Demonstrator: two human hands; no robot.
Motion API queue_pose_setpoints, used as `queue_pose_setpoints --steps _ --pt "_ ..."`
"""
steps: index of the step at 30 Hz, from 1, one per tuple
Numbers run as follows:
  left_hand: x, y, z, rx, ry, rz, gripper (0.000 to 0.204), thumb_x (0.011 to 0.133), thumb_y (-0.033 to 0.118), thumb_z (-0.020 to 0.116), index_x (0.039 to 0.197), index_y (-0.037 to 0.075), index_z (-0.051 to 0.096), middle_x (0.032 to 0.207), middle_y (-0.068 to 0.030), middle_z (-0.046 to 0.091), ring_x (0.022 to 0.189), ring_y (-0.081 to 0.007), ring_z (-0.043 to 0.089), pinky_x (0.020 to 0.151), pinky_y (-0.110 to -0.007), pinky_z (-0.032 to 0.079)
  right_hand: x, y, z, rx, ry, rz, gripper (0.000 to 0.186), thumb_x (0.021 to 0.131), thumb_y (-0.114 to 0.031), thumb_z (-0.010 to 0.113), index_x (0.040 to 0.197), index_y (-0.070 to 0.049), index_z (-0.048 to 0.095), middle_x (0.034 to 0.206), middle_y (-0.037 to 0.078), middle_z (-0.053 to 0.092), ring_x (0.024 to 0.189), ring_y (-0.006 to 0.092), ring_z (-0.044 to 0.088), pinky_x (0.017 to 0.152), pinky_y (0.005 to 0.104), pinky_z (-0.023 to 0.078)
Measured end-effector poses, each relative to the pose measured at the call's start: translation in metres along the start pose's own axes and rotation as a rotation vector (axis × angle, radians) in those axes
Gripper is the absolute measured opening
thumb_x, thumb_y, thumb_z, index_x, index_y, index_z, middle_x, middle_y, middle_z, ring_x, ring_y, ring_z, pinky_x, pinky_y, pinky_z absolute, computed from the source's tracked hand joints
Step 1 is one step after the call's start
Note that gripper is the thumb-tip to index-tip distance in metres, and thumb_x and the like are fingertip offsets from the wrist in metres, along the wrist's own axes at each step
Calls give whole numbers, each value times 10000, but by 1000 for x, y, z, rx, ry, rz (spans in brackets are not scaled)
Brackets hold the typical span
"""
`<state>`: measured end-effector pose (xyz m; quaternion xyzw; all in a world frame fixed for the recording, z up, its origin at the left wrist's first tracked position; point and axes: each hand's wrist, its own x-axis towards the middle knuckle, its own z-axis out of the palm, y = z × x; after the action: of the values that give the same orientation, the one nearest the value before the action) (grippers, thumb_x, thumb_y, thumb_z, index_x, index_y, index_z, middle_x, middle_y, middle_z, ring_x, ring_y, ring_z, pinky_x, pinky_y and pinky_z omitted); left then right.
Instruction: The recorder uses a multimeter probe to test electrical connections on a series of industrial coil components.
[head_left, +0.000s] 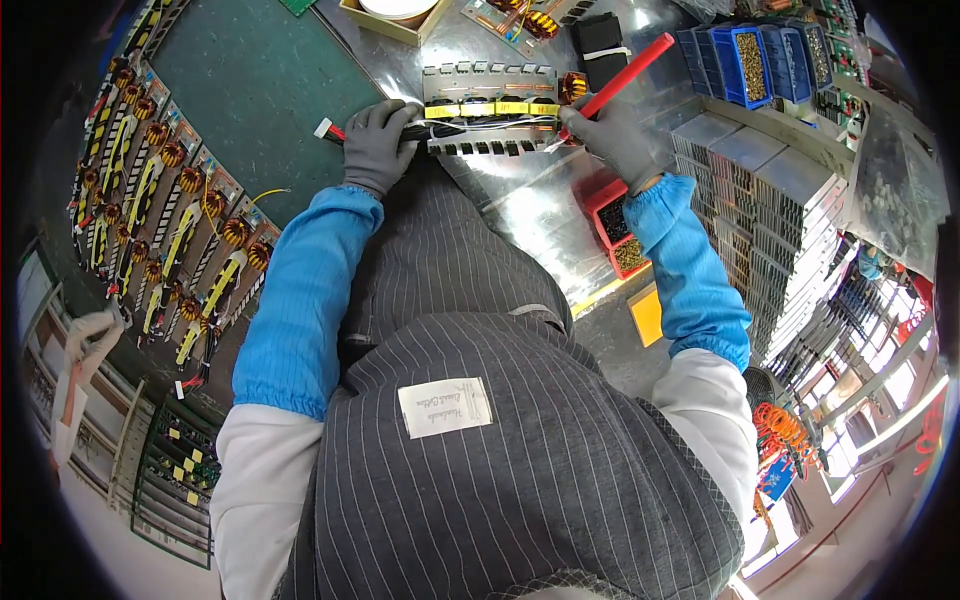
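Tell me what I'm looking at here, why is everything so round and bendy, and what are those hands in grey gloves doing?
The picture comes from a camera worn on a person's head, looking down. Its very wide lens bends straight edges near the rim, so everything looks round.

The two arms in blue sleeves belong to that person. The left hand, in a grey glove, grips one end of an electronics board with yellow parts, ridged metal strips and wires. The right hand, gloved too, holds a red stick-like tool with its tip at the board's other end.

They work on a shiny metal table. A small red tray of tiny parts sits by the right wrist, and blue bins stand farther back. On the left, a green mat has a row of similar boards with orange coils beside it.
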<state>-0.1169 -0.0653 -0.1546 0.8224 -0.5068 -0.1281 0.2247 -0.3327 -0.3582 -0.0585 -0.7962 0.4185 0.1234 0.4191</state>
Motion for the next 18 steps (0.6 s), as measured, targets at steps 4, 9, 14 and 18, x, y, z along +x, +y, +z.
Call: queue_pose_setpoints --steps 4,9,14,18 --pt "-1 1 -1 6 6 -3 564 766 226 740 1314 183 614 1327 -85 589 1230 -349 540 1083 -513 391 -1 -6 -2 34 -6 -18 422 913 -436 709 924 -20 777 655 120 684 604 229 681 598 385 524" --pt "0 -1 1 9 8 7 574 763 237 751 1317 187 611 1331 -88 584 1232 -352 541 1078 -514 397 -11 -18 16 193 130 -94 383 920 -413 708 948 -38 780 666 114 688 606 227 679 597 387 520" --pt "-1 -2 3 12 11 3 577 764 235 756 1319 194 604 1327 -86 581 1236 -353 539 1079 -515 396 -7 -17 24 15 53 -67 412 918 -453 691 936 -51 776 719 142 711 652 265 703 621 406 532" --pt "-2 -3 3 4 2 1 579 762 233 757 1319 197 602 1325 -88 579 1243 -352 534 1083 -515 393 -10 -24 17 -33 8 -87 423 912 -473 688 919 -59 773 707 143 705 661 280 706 627 414 536"
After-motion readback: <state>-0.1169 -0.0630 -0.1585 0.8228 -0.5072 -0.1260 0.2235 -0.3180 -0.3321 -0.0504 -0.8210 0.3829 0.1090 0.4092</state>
